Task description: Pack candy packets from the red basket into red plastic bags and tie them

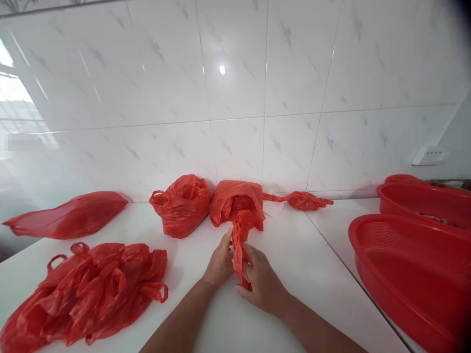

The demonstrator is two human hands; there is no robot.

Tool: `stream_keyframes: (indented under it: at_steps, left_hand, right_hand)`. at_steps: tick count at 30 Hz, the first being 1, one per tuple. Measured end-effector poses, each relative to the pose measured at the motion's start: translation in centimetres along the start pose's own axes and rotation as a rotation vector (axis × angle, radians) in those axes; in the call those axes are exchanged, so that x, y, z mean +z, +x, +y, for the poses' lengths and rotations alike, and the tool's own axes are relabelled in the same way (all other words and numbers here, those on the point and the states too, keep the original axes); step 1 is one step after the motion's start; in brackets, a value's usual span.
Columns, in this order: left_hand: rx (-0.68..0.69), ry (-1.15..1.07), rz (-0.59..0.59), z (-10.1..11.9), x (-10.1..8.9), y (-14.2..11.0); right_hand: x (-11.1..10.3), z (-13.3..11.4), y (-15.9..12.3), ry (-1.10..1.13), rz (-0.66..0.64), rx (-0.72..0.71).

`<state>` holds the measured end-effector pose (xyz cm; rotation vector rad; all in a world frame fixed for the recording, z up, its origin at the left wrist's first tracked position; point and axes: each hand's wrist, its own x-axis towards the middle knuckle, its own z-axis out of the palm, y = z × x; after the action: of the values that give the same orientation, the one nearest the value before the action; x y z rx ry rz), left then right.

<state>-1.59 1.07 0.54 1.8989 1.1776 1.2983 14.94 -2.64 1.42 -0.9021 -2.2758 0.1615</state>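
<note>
Between my two hands a crumpled red plastic bag is bunched into a narrow upright strip. My left hand presses against its left side, fingers partly hidden behind it. On the other side my right hand grips the lower part, thumb and fingers curled around it. The strip's upper end meets the mouth of a stuffed red plastic bag by the wall; I cannot tell whether they are joined. Left of that stands another full, rounded red bag with a loop handle showing.
A loose heap of red bags covers the front left of the white table. Behind it lies a puffed red bag. A small knotted red bag rests by the wall. Red plastic baskets stand at the right.
</note>
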Motion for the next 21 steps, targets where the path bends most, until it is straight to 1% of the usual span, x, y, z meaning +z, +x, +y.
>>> stream_keyframes:
  at_steps: [2, 4, 5, 8, 10, 12, 14, 16, 17, 19, 21]
  left_hand:
    - [0.031, -0.003, -0.049, 1.0, 0.2, -1.2]
    - [0.056, -0.058, -0.032, 1.7, 0.4, -2.2]
    - [0.048, -0.114, -0.012, 2.0, 0.5, -2.5]
    - [-0.081, -0.328, 0.085, 2.4, 0.7, -3.2]
    - [-0.165, -0.419, 0.147, 2.3, 0.7, -3.5]
    - [-0.246, -0.520, 0.202, 1.9, 0.5, -3.6]
    - [-0.342, -0.688, 0.221, 1.4, 0.3, -3.6]
    - [-0.424, -0.876, 0.181, 1.1, 0.0, -3.4]
    - [-0.435, -0.948, 0.142, 1.0, -0.1, -3.3]
    - [-0.427, -1.054, 0.068, 0.9, -0.2, -3.1]
    - [-0.419, -1.131, 0.028, 0.8, -0.2, -2.9]
  right_hand:
    - [0.3, -1.0, -0.2, 0.016, -0.031, -0.004]
    - [0.6, -1.9, -0.4, 0.022, -0.036, -0.016]
    - [0.7, -2.2, -0.5, 0.018, -0.035, -0.025]
    - [0.8, -2.7, -0.9, -0.012, -0.014, -0.064]
    - [0.6, -2.3, -1.1, -0.028, 0.039, -0.079]
    - [0.6, -1.3, -1.2, -0.041, 0.122, -0.047]
    - [0.8, 0.0, -1.2, -0.067, 0.201, 0.022]
    - [1.2, 1.4, -1.2, -0.101, 0.246, 0.097]
    - [1.5, 2.0, -1.2, -0.114, 0.254, 0.135]
    - [2.1, 2.9, -1.2, -0.114, 0.253, 0.204]
    - [2.3, 3.4, -1.2, -0.067, 0.255, 0.252]
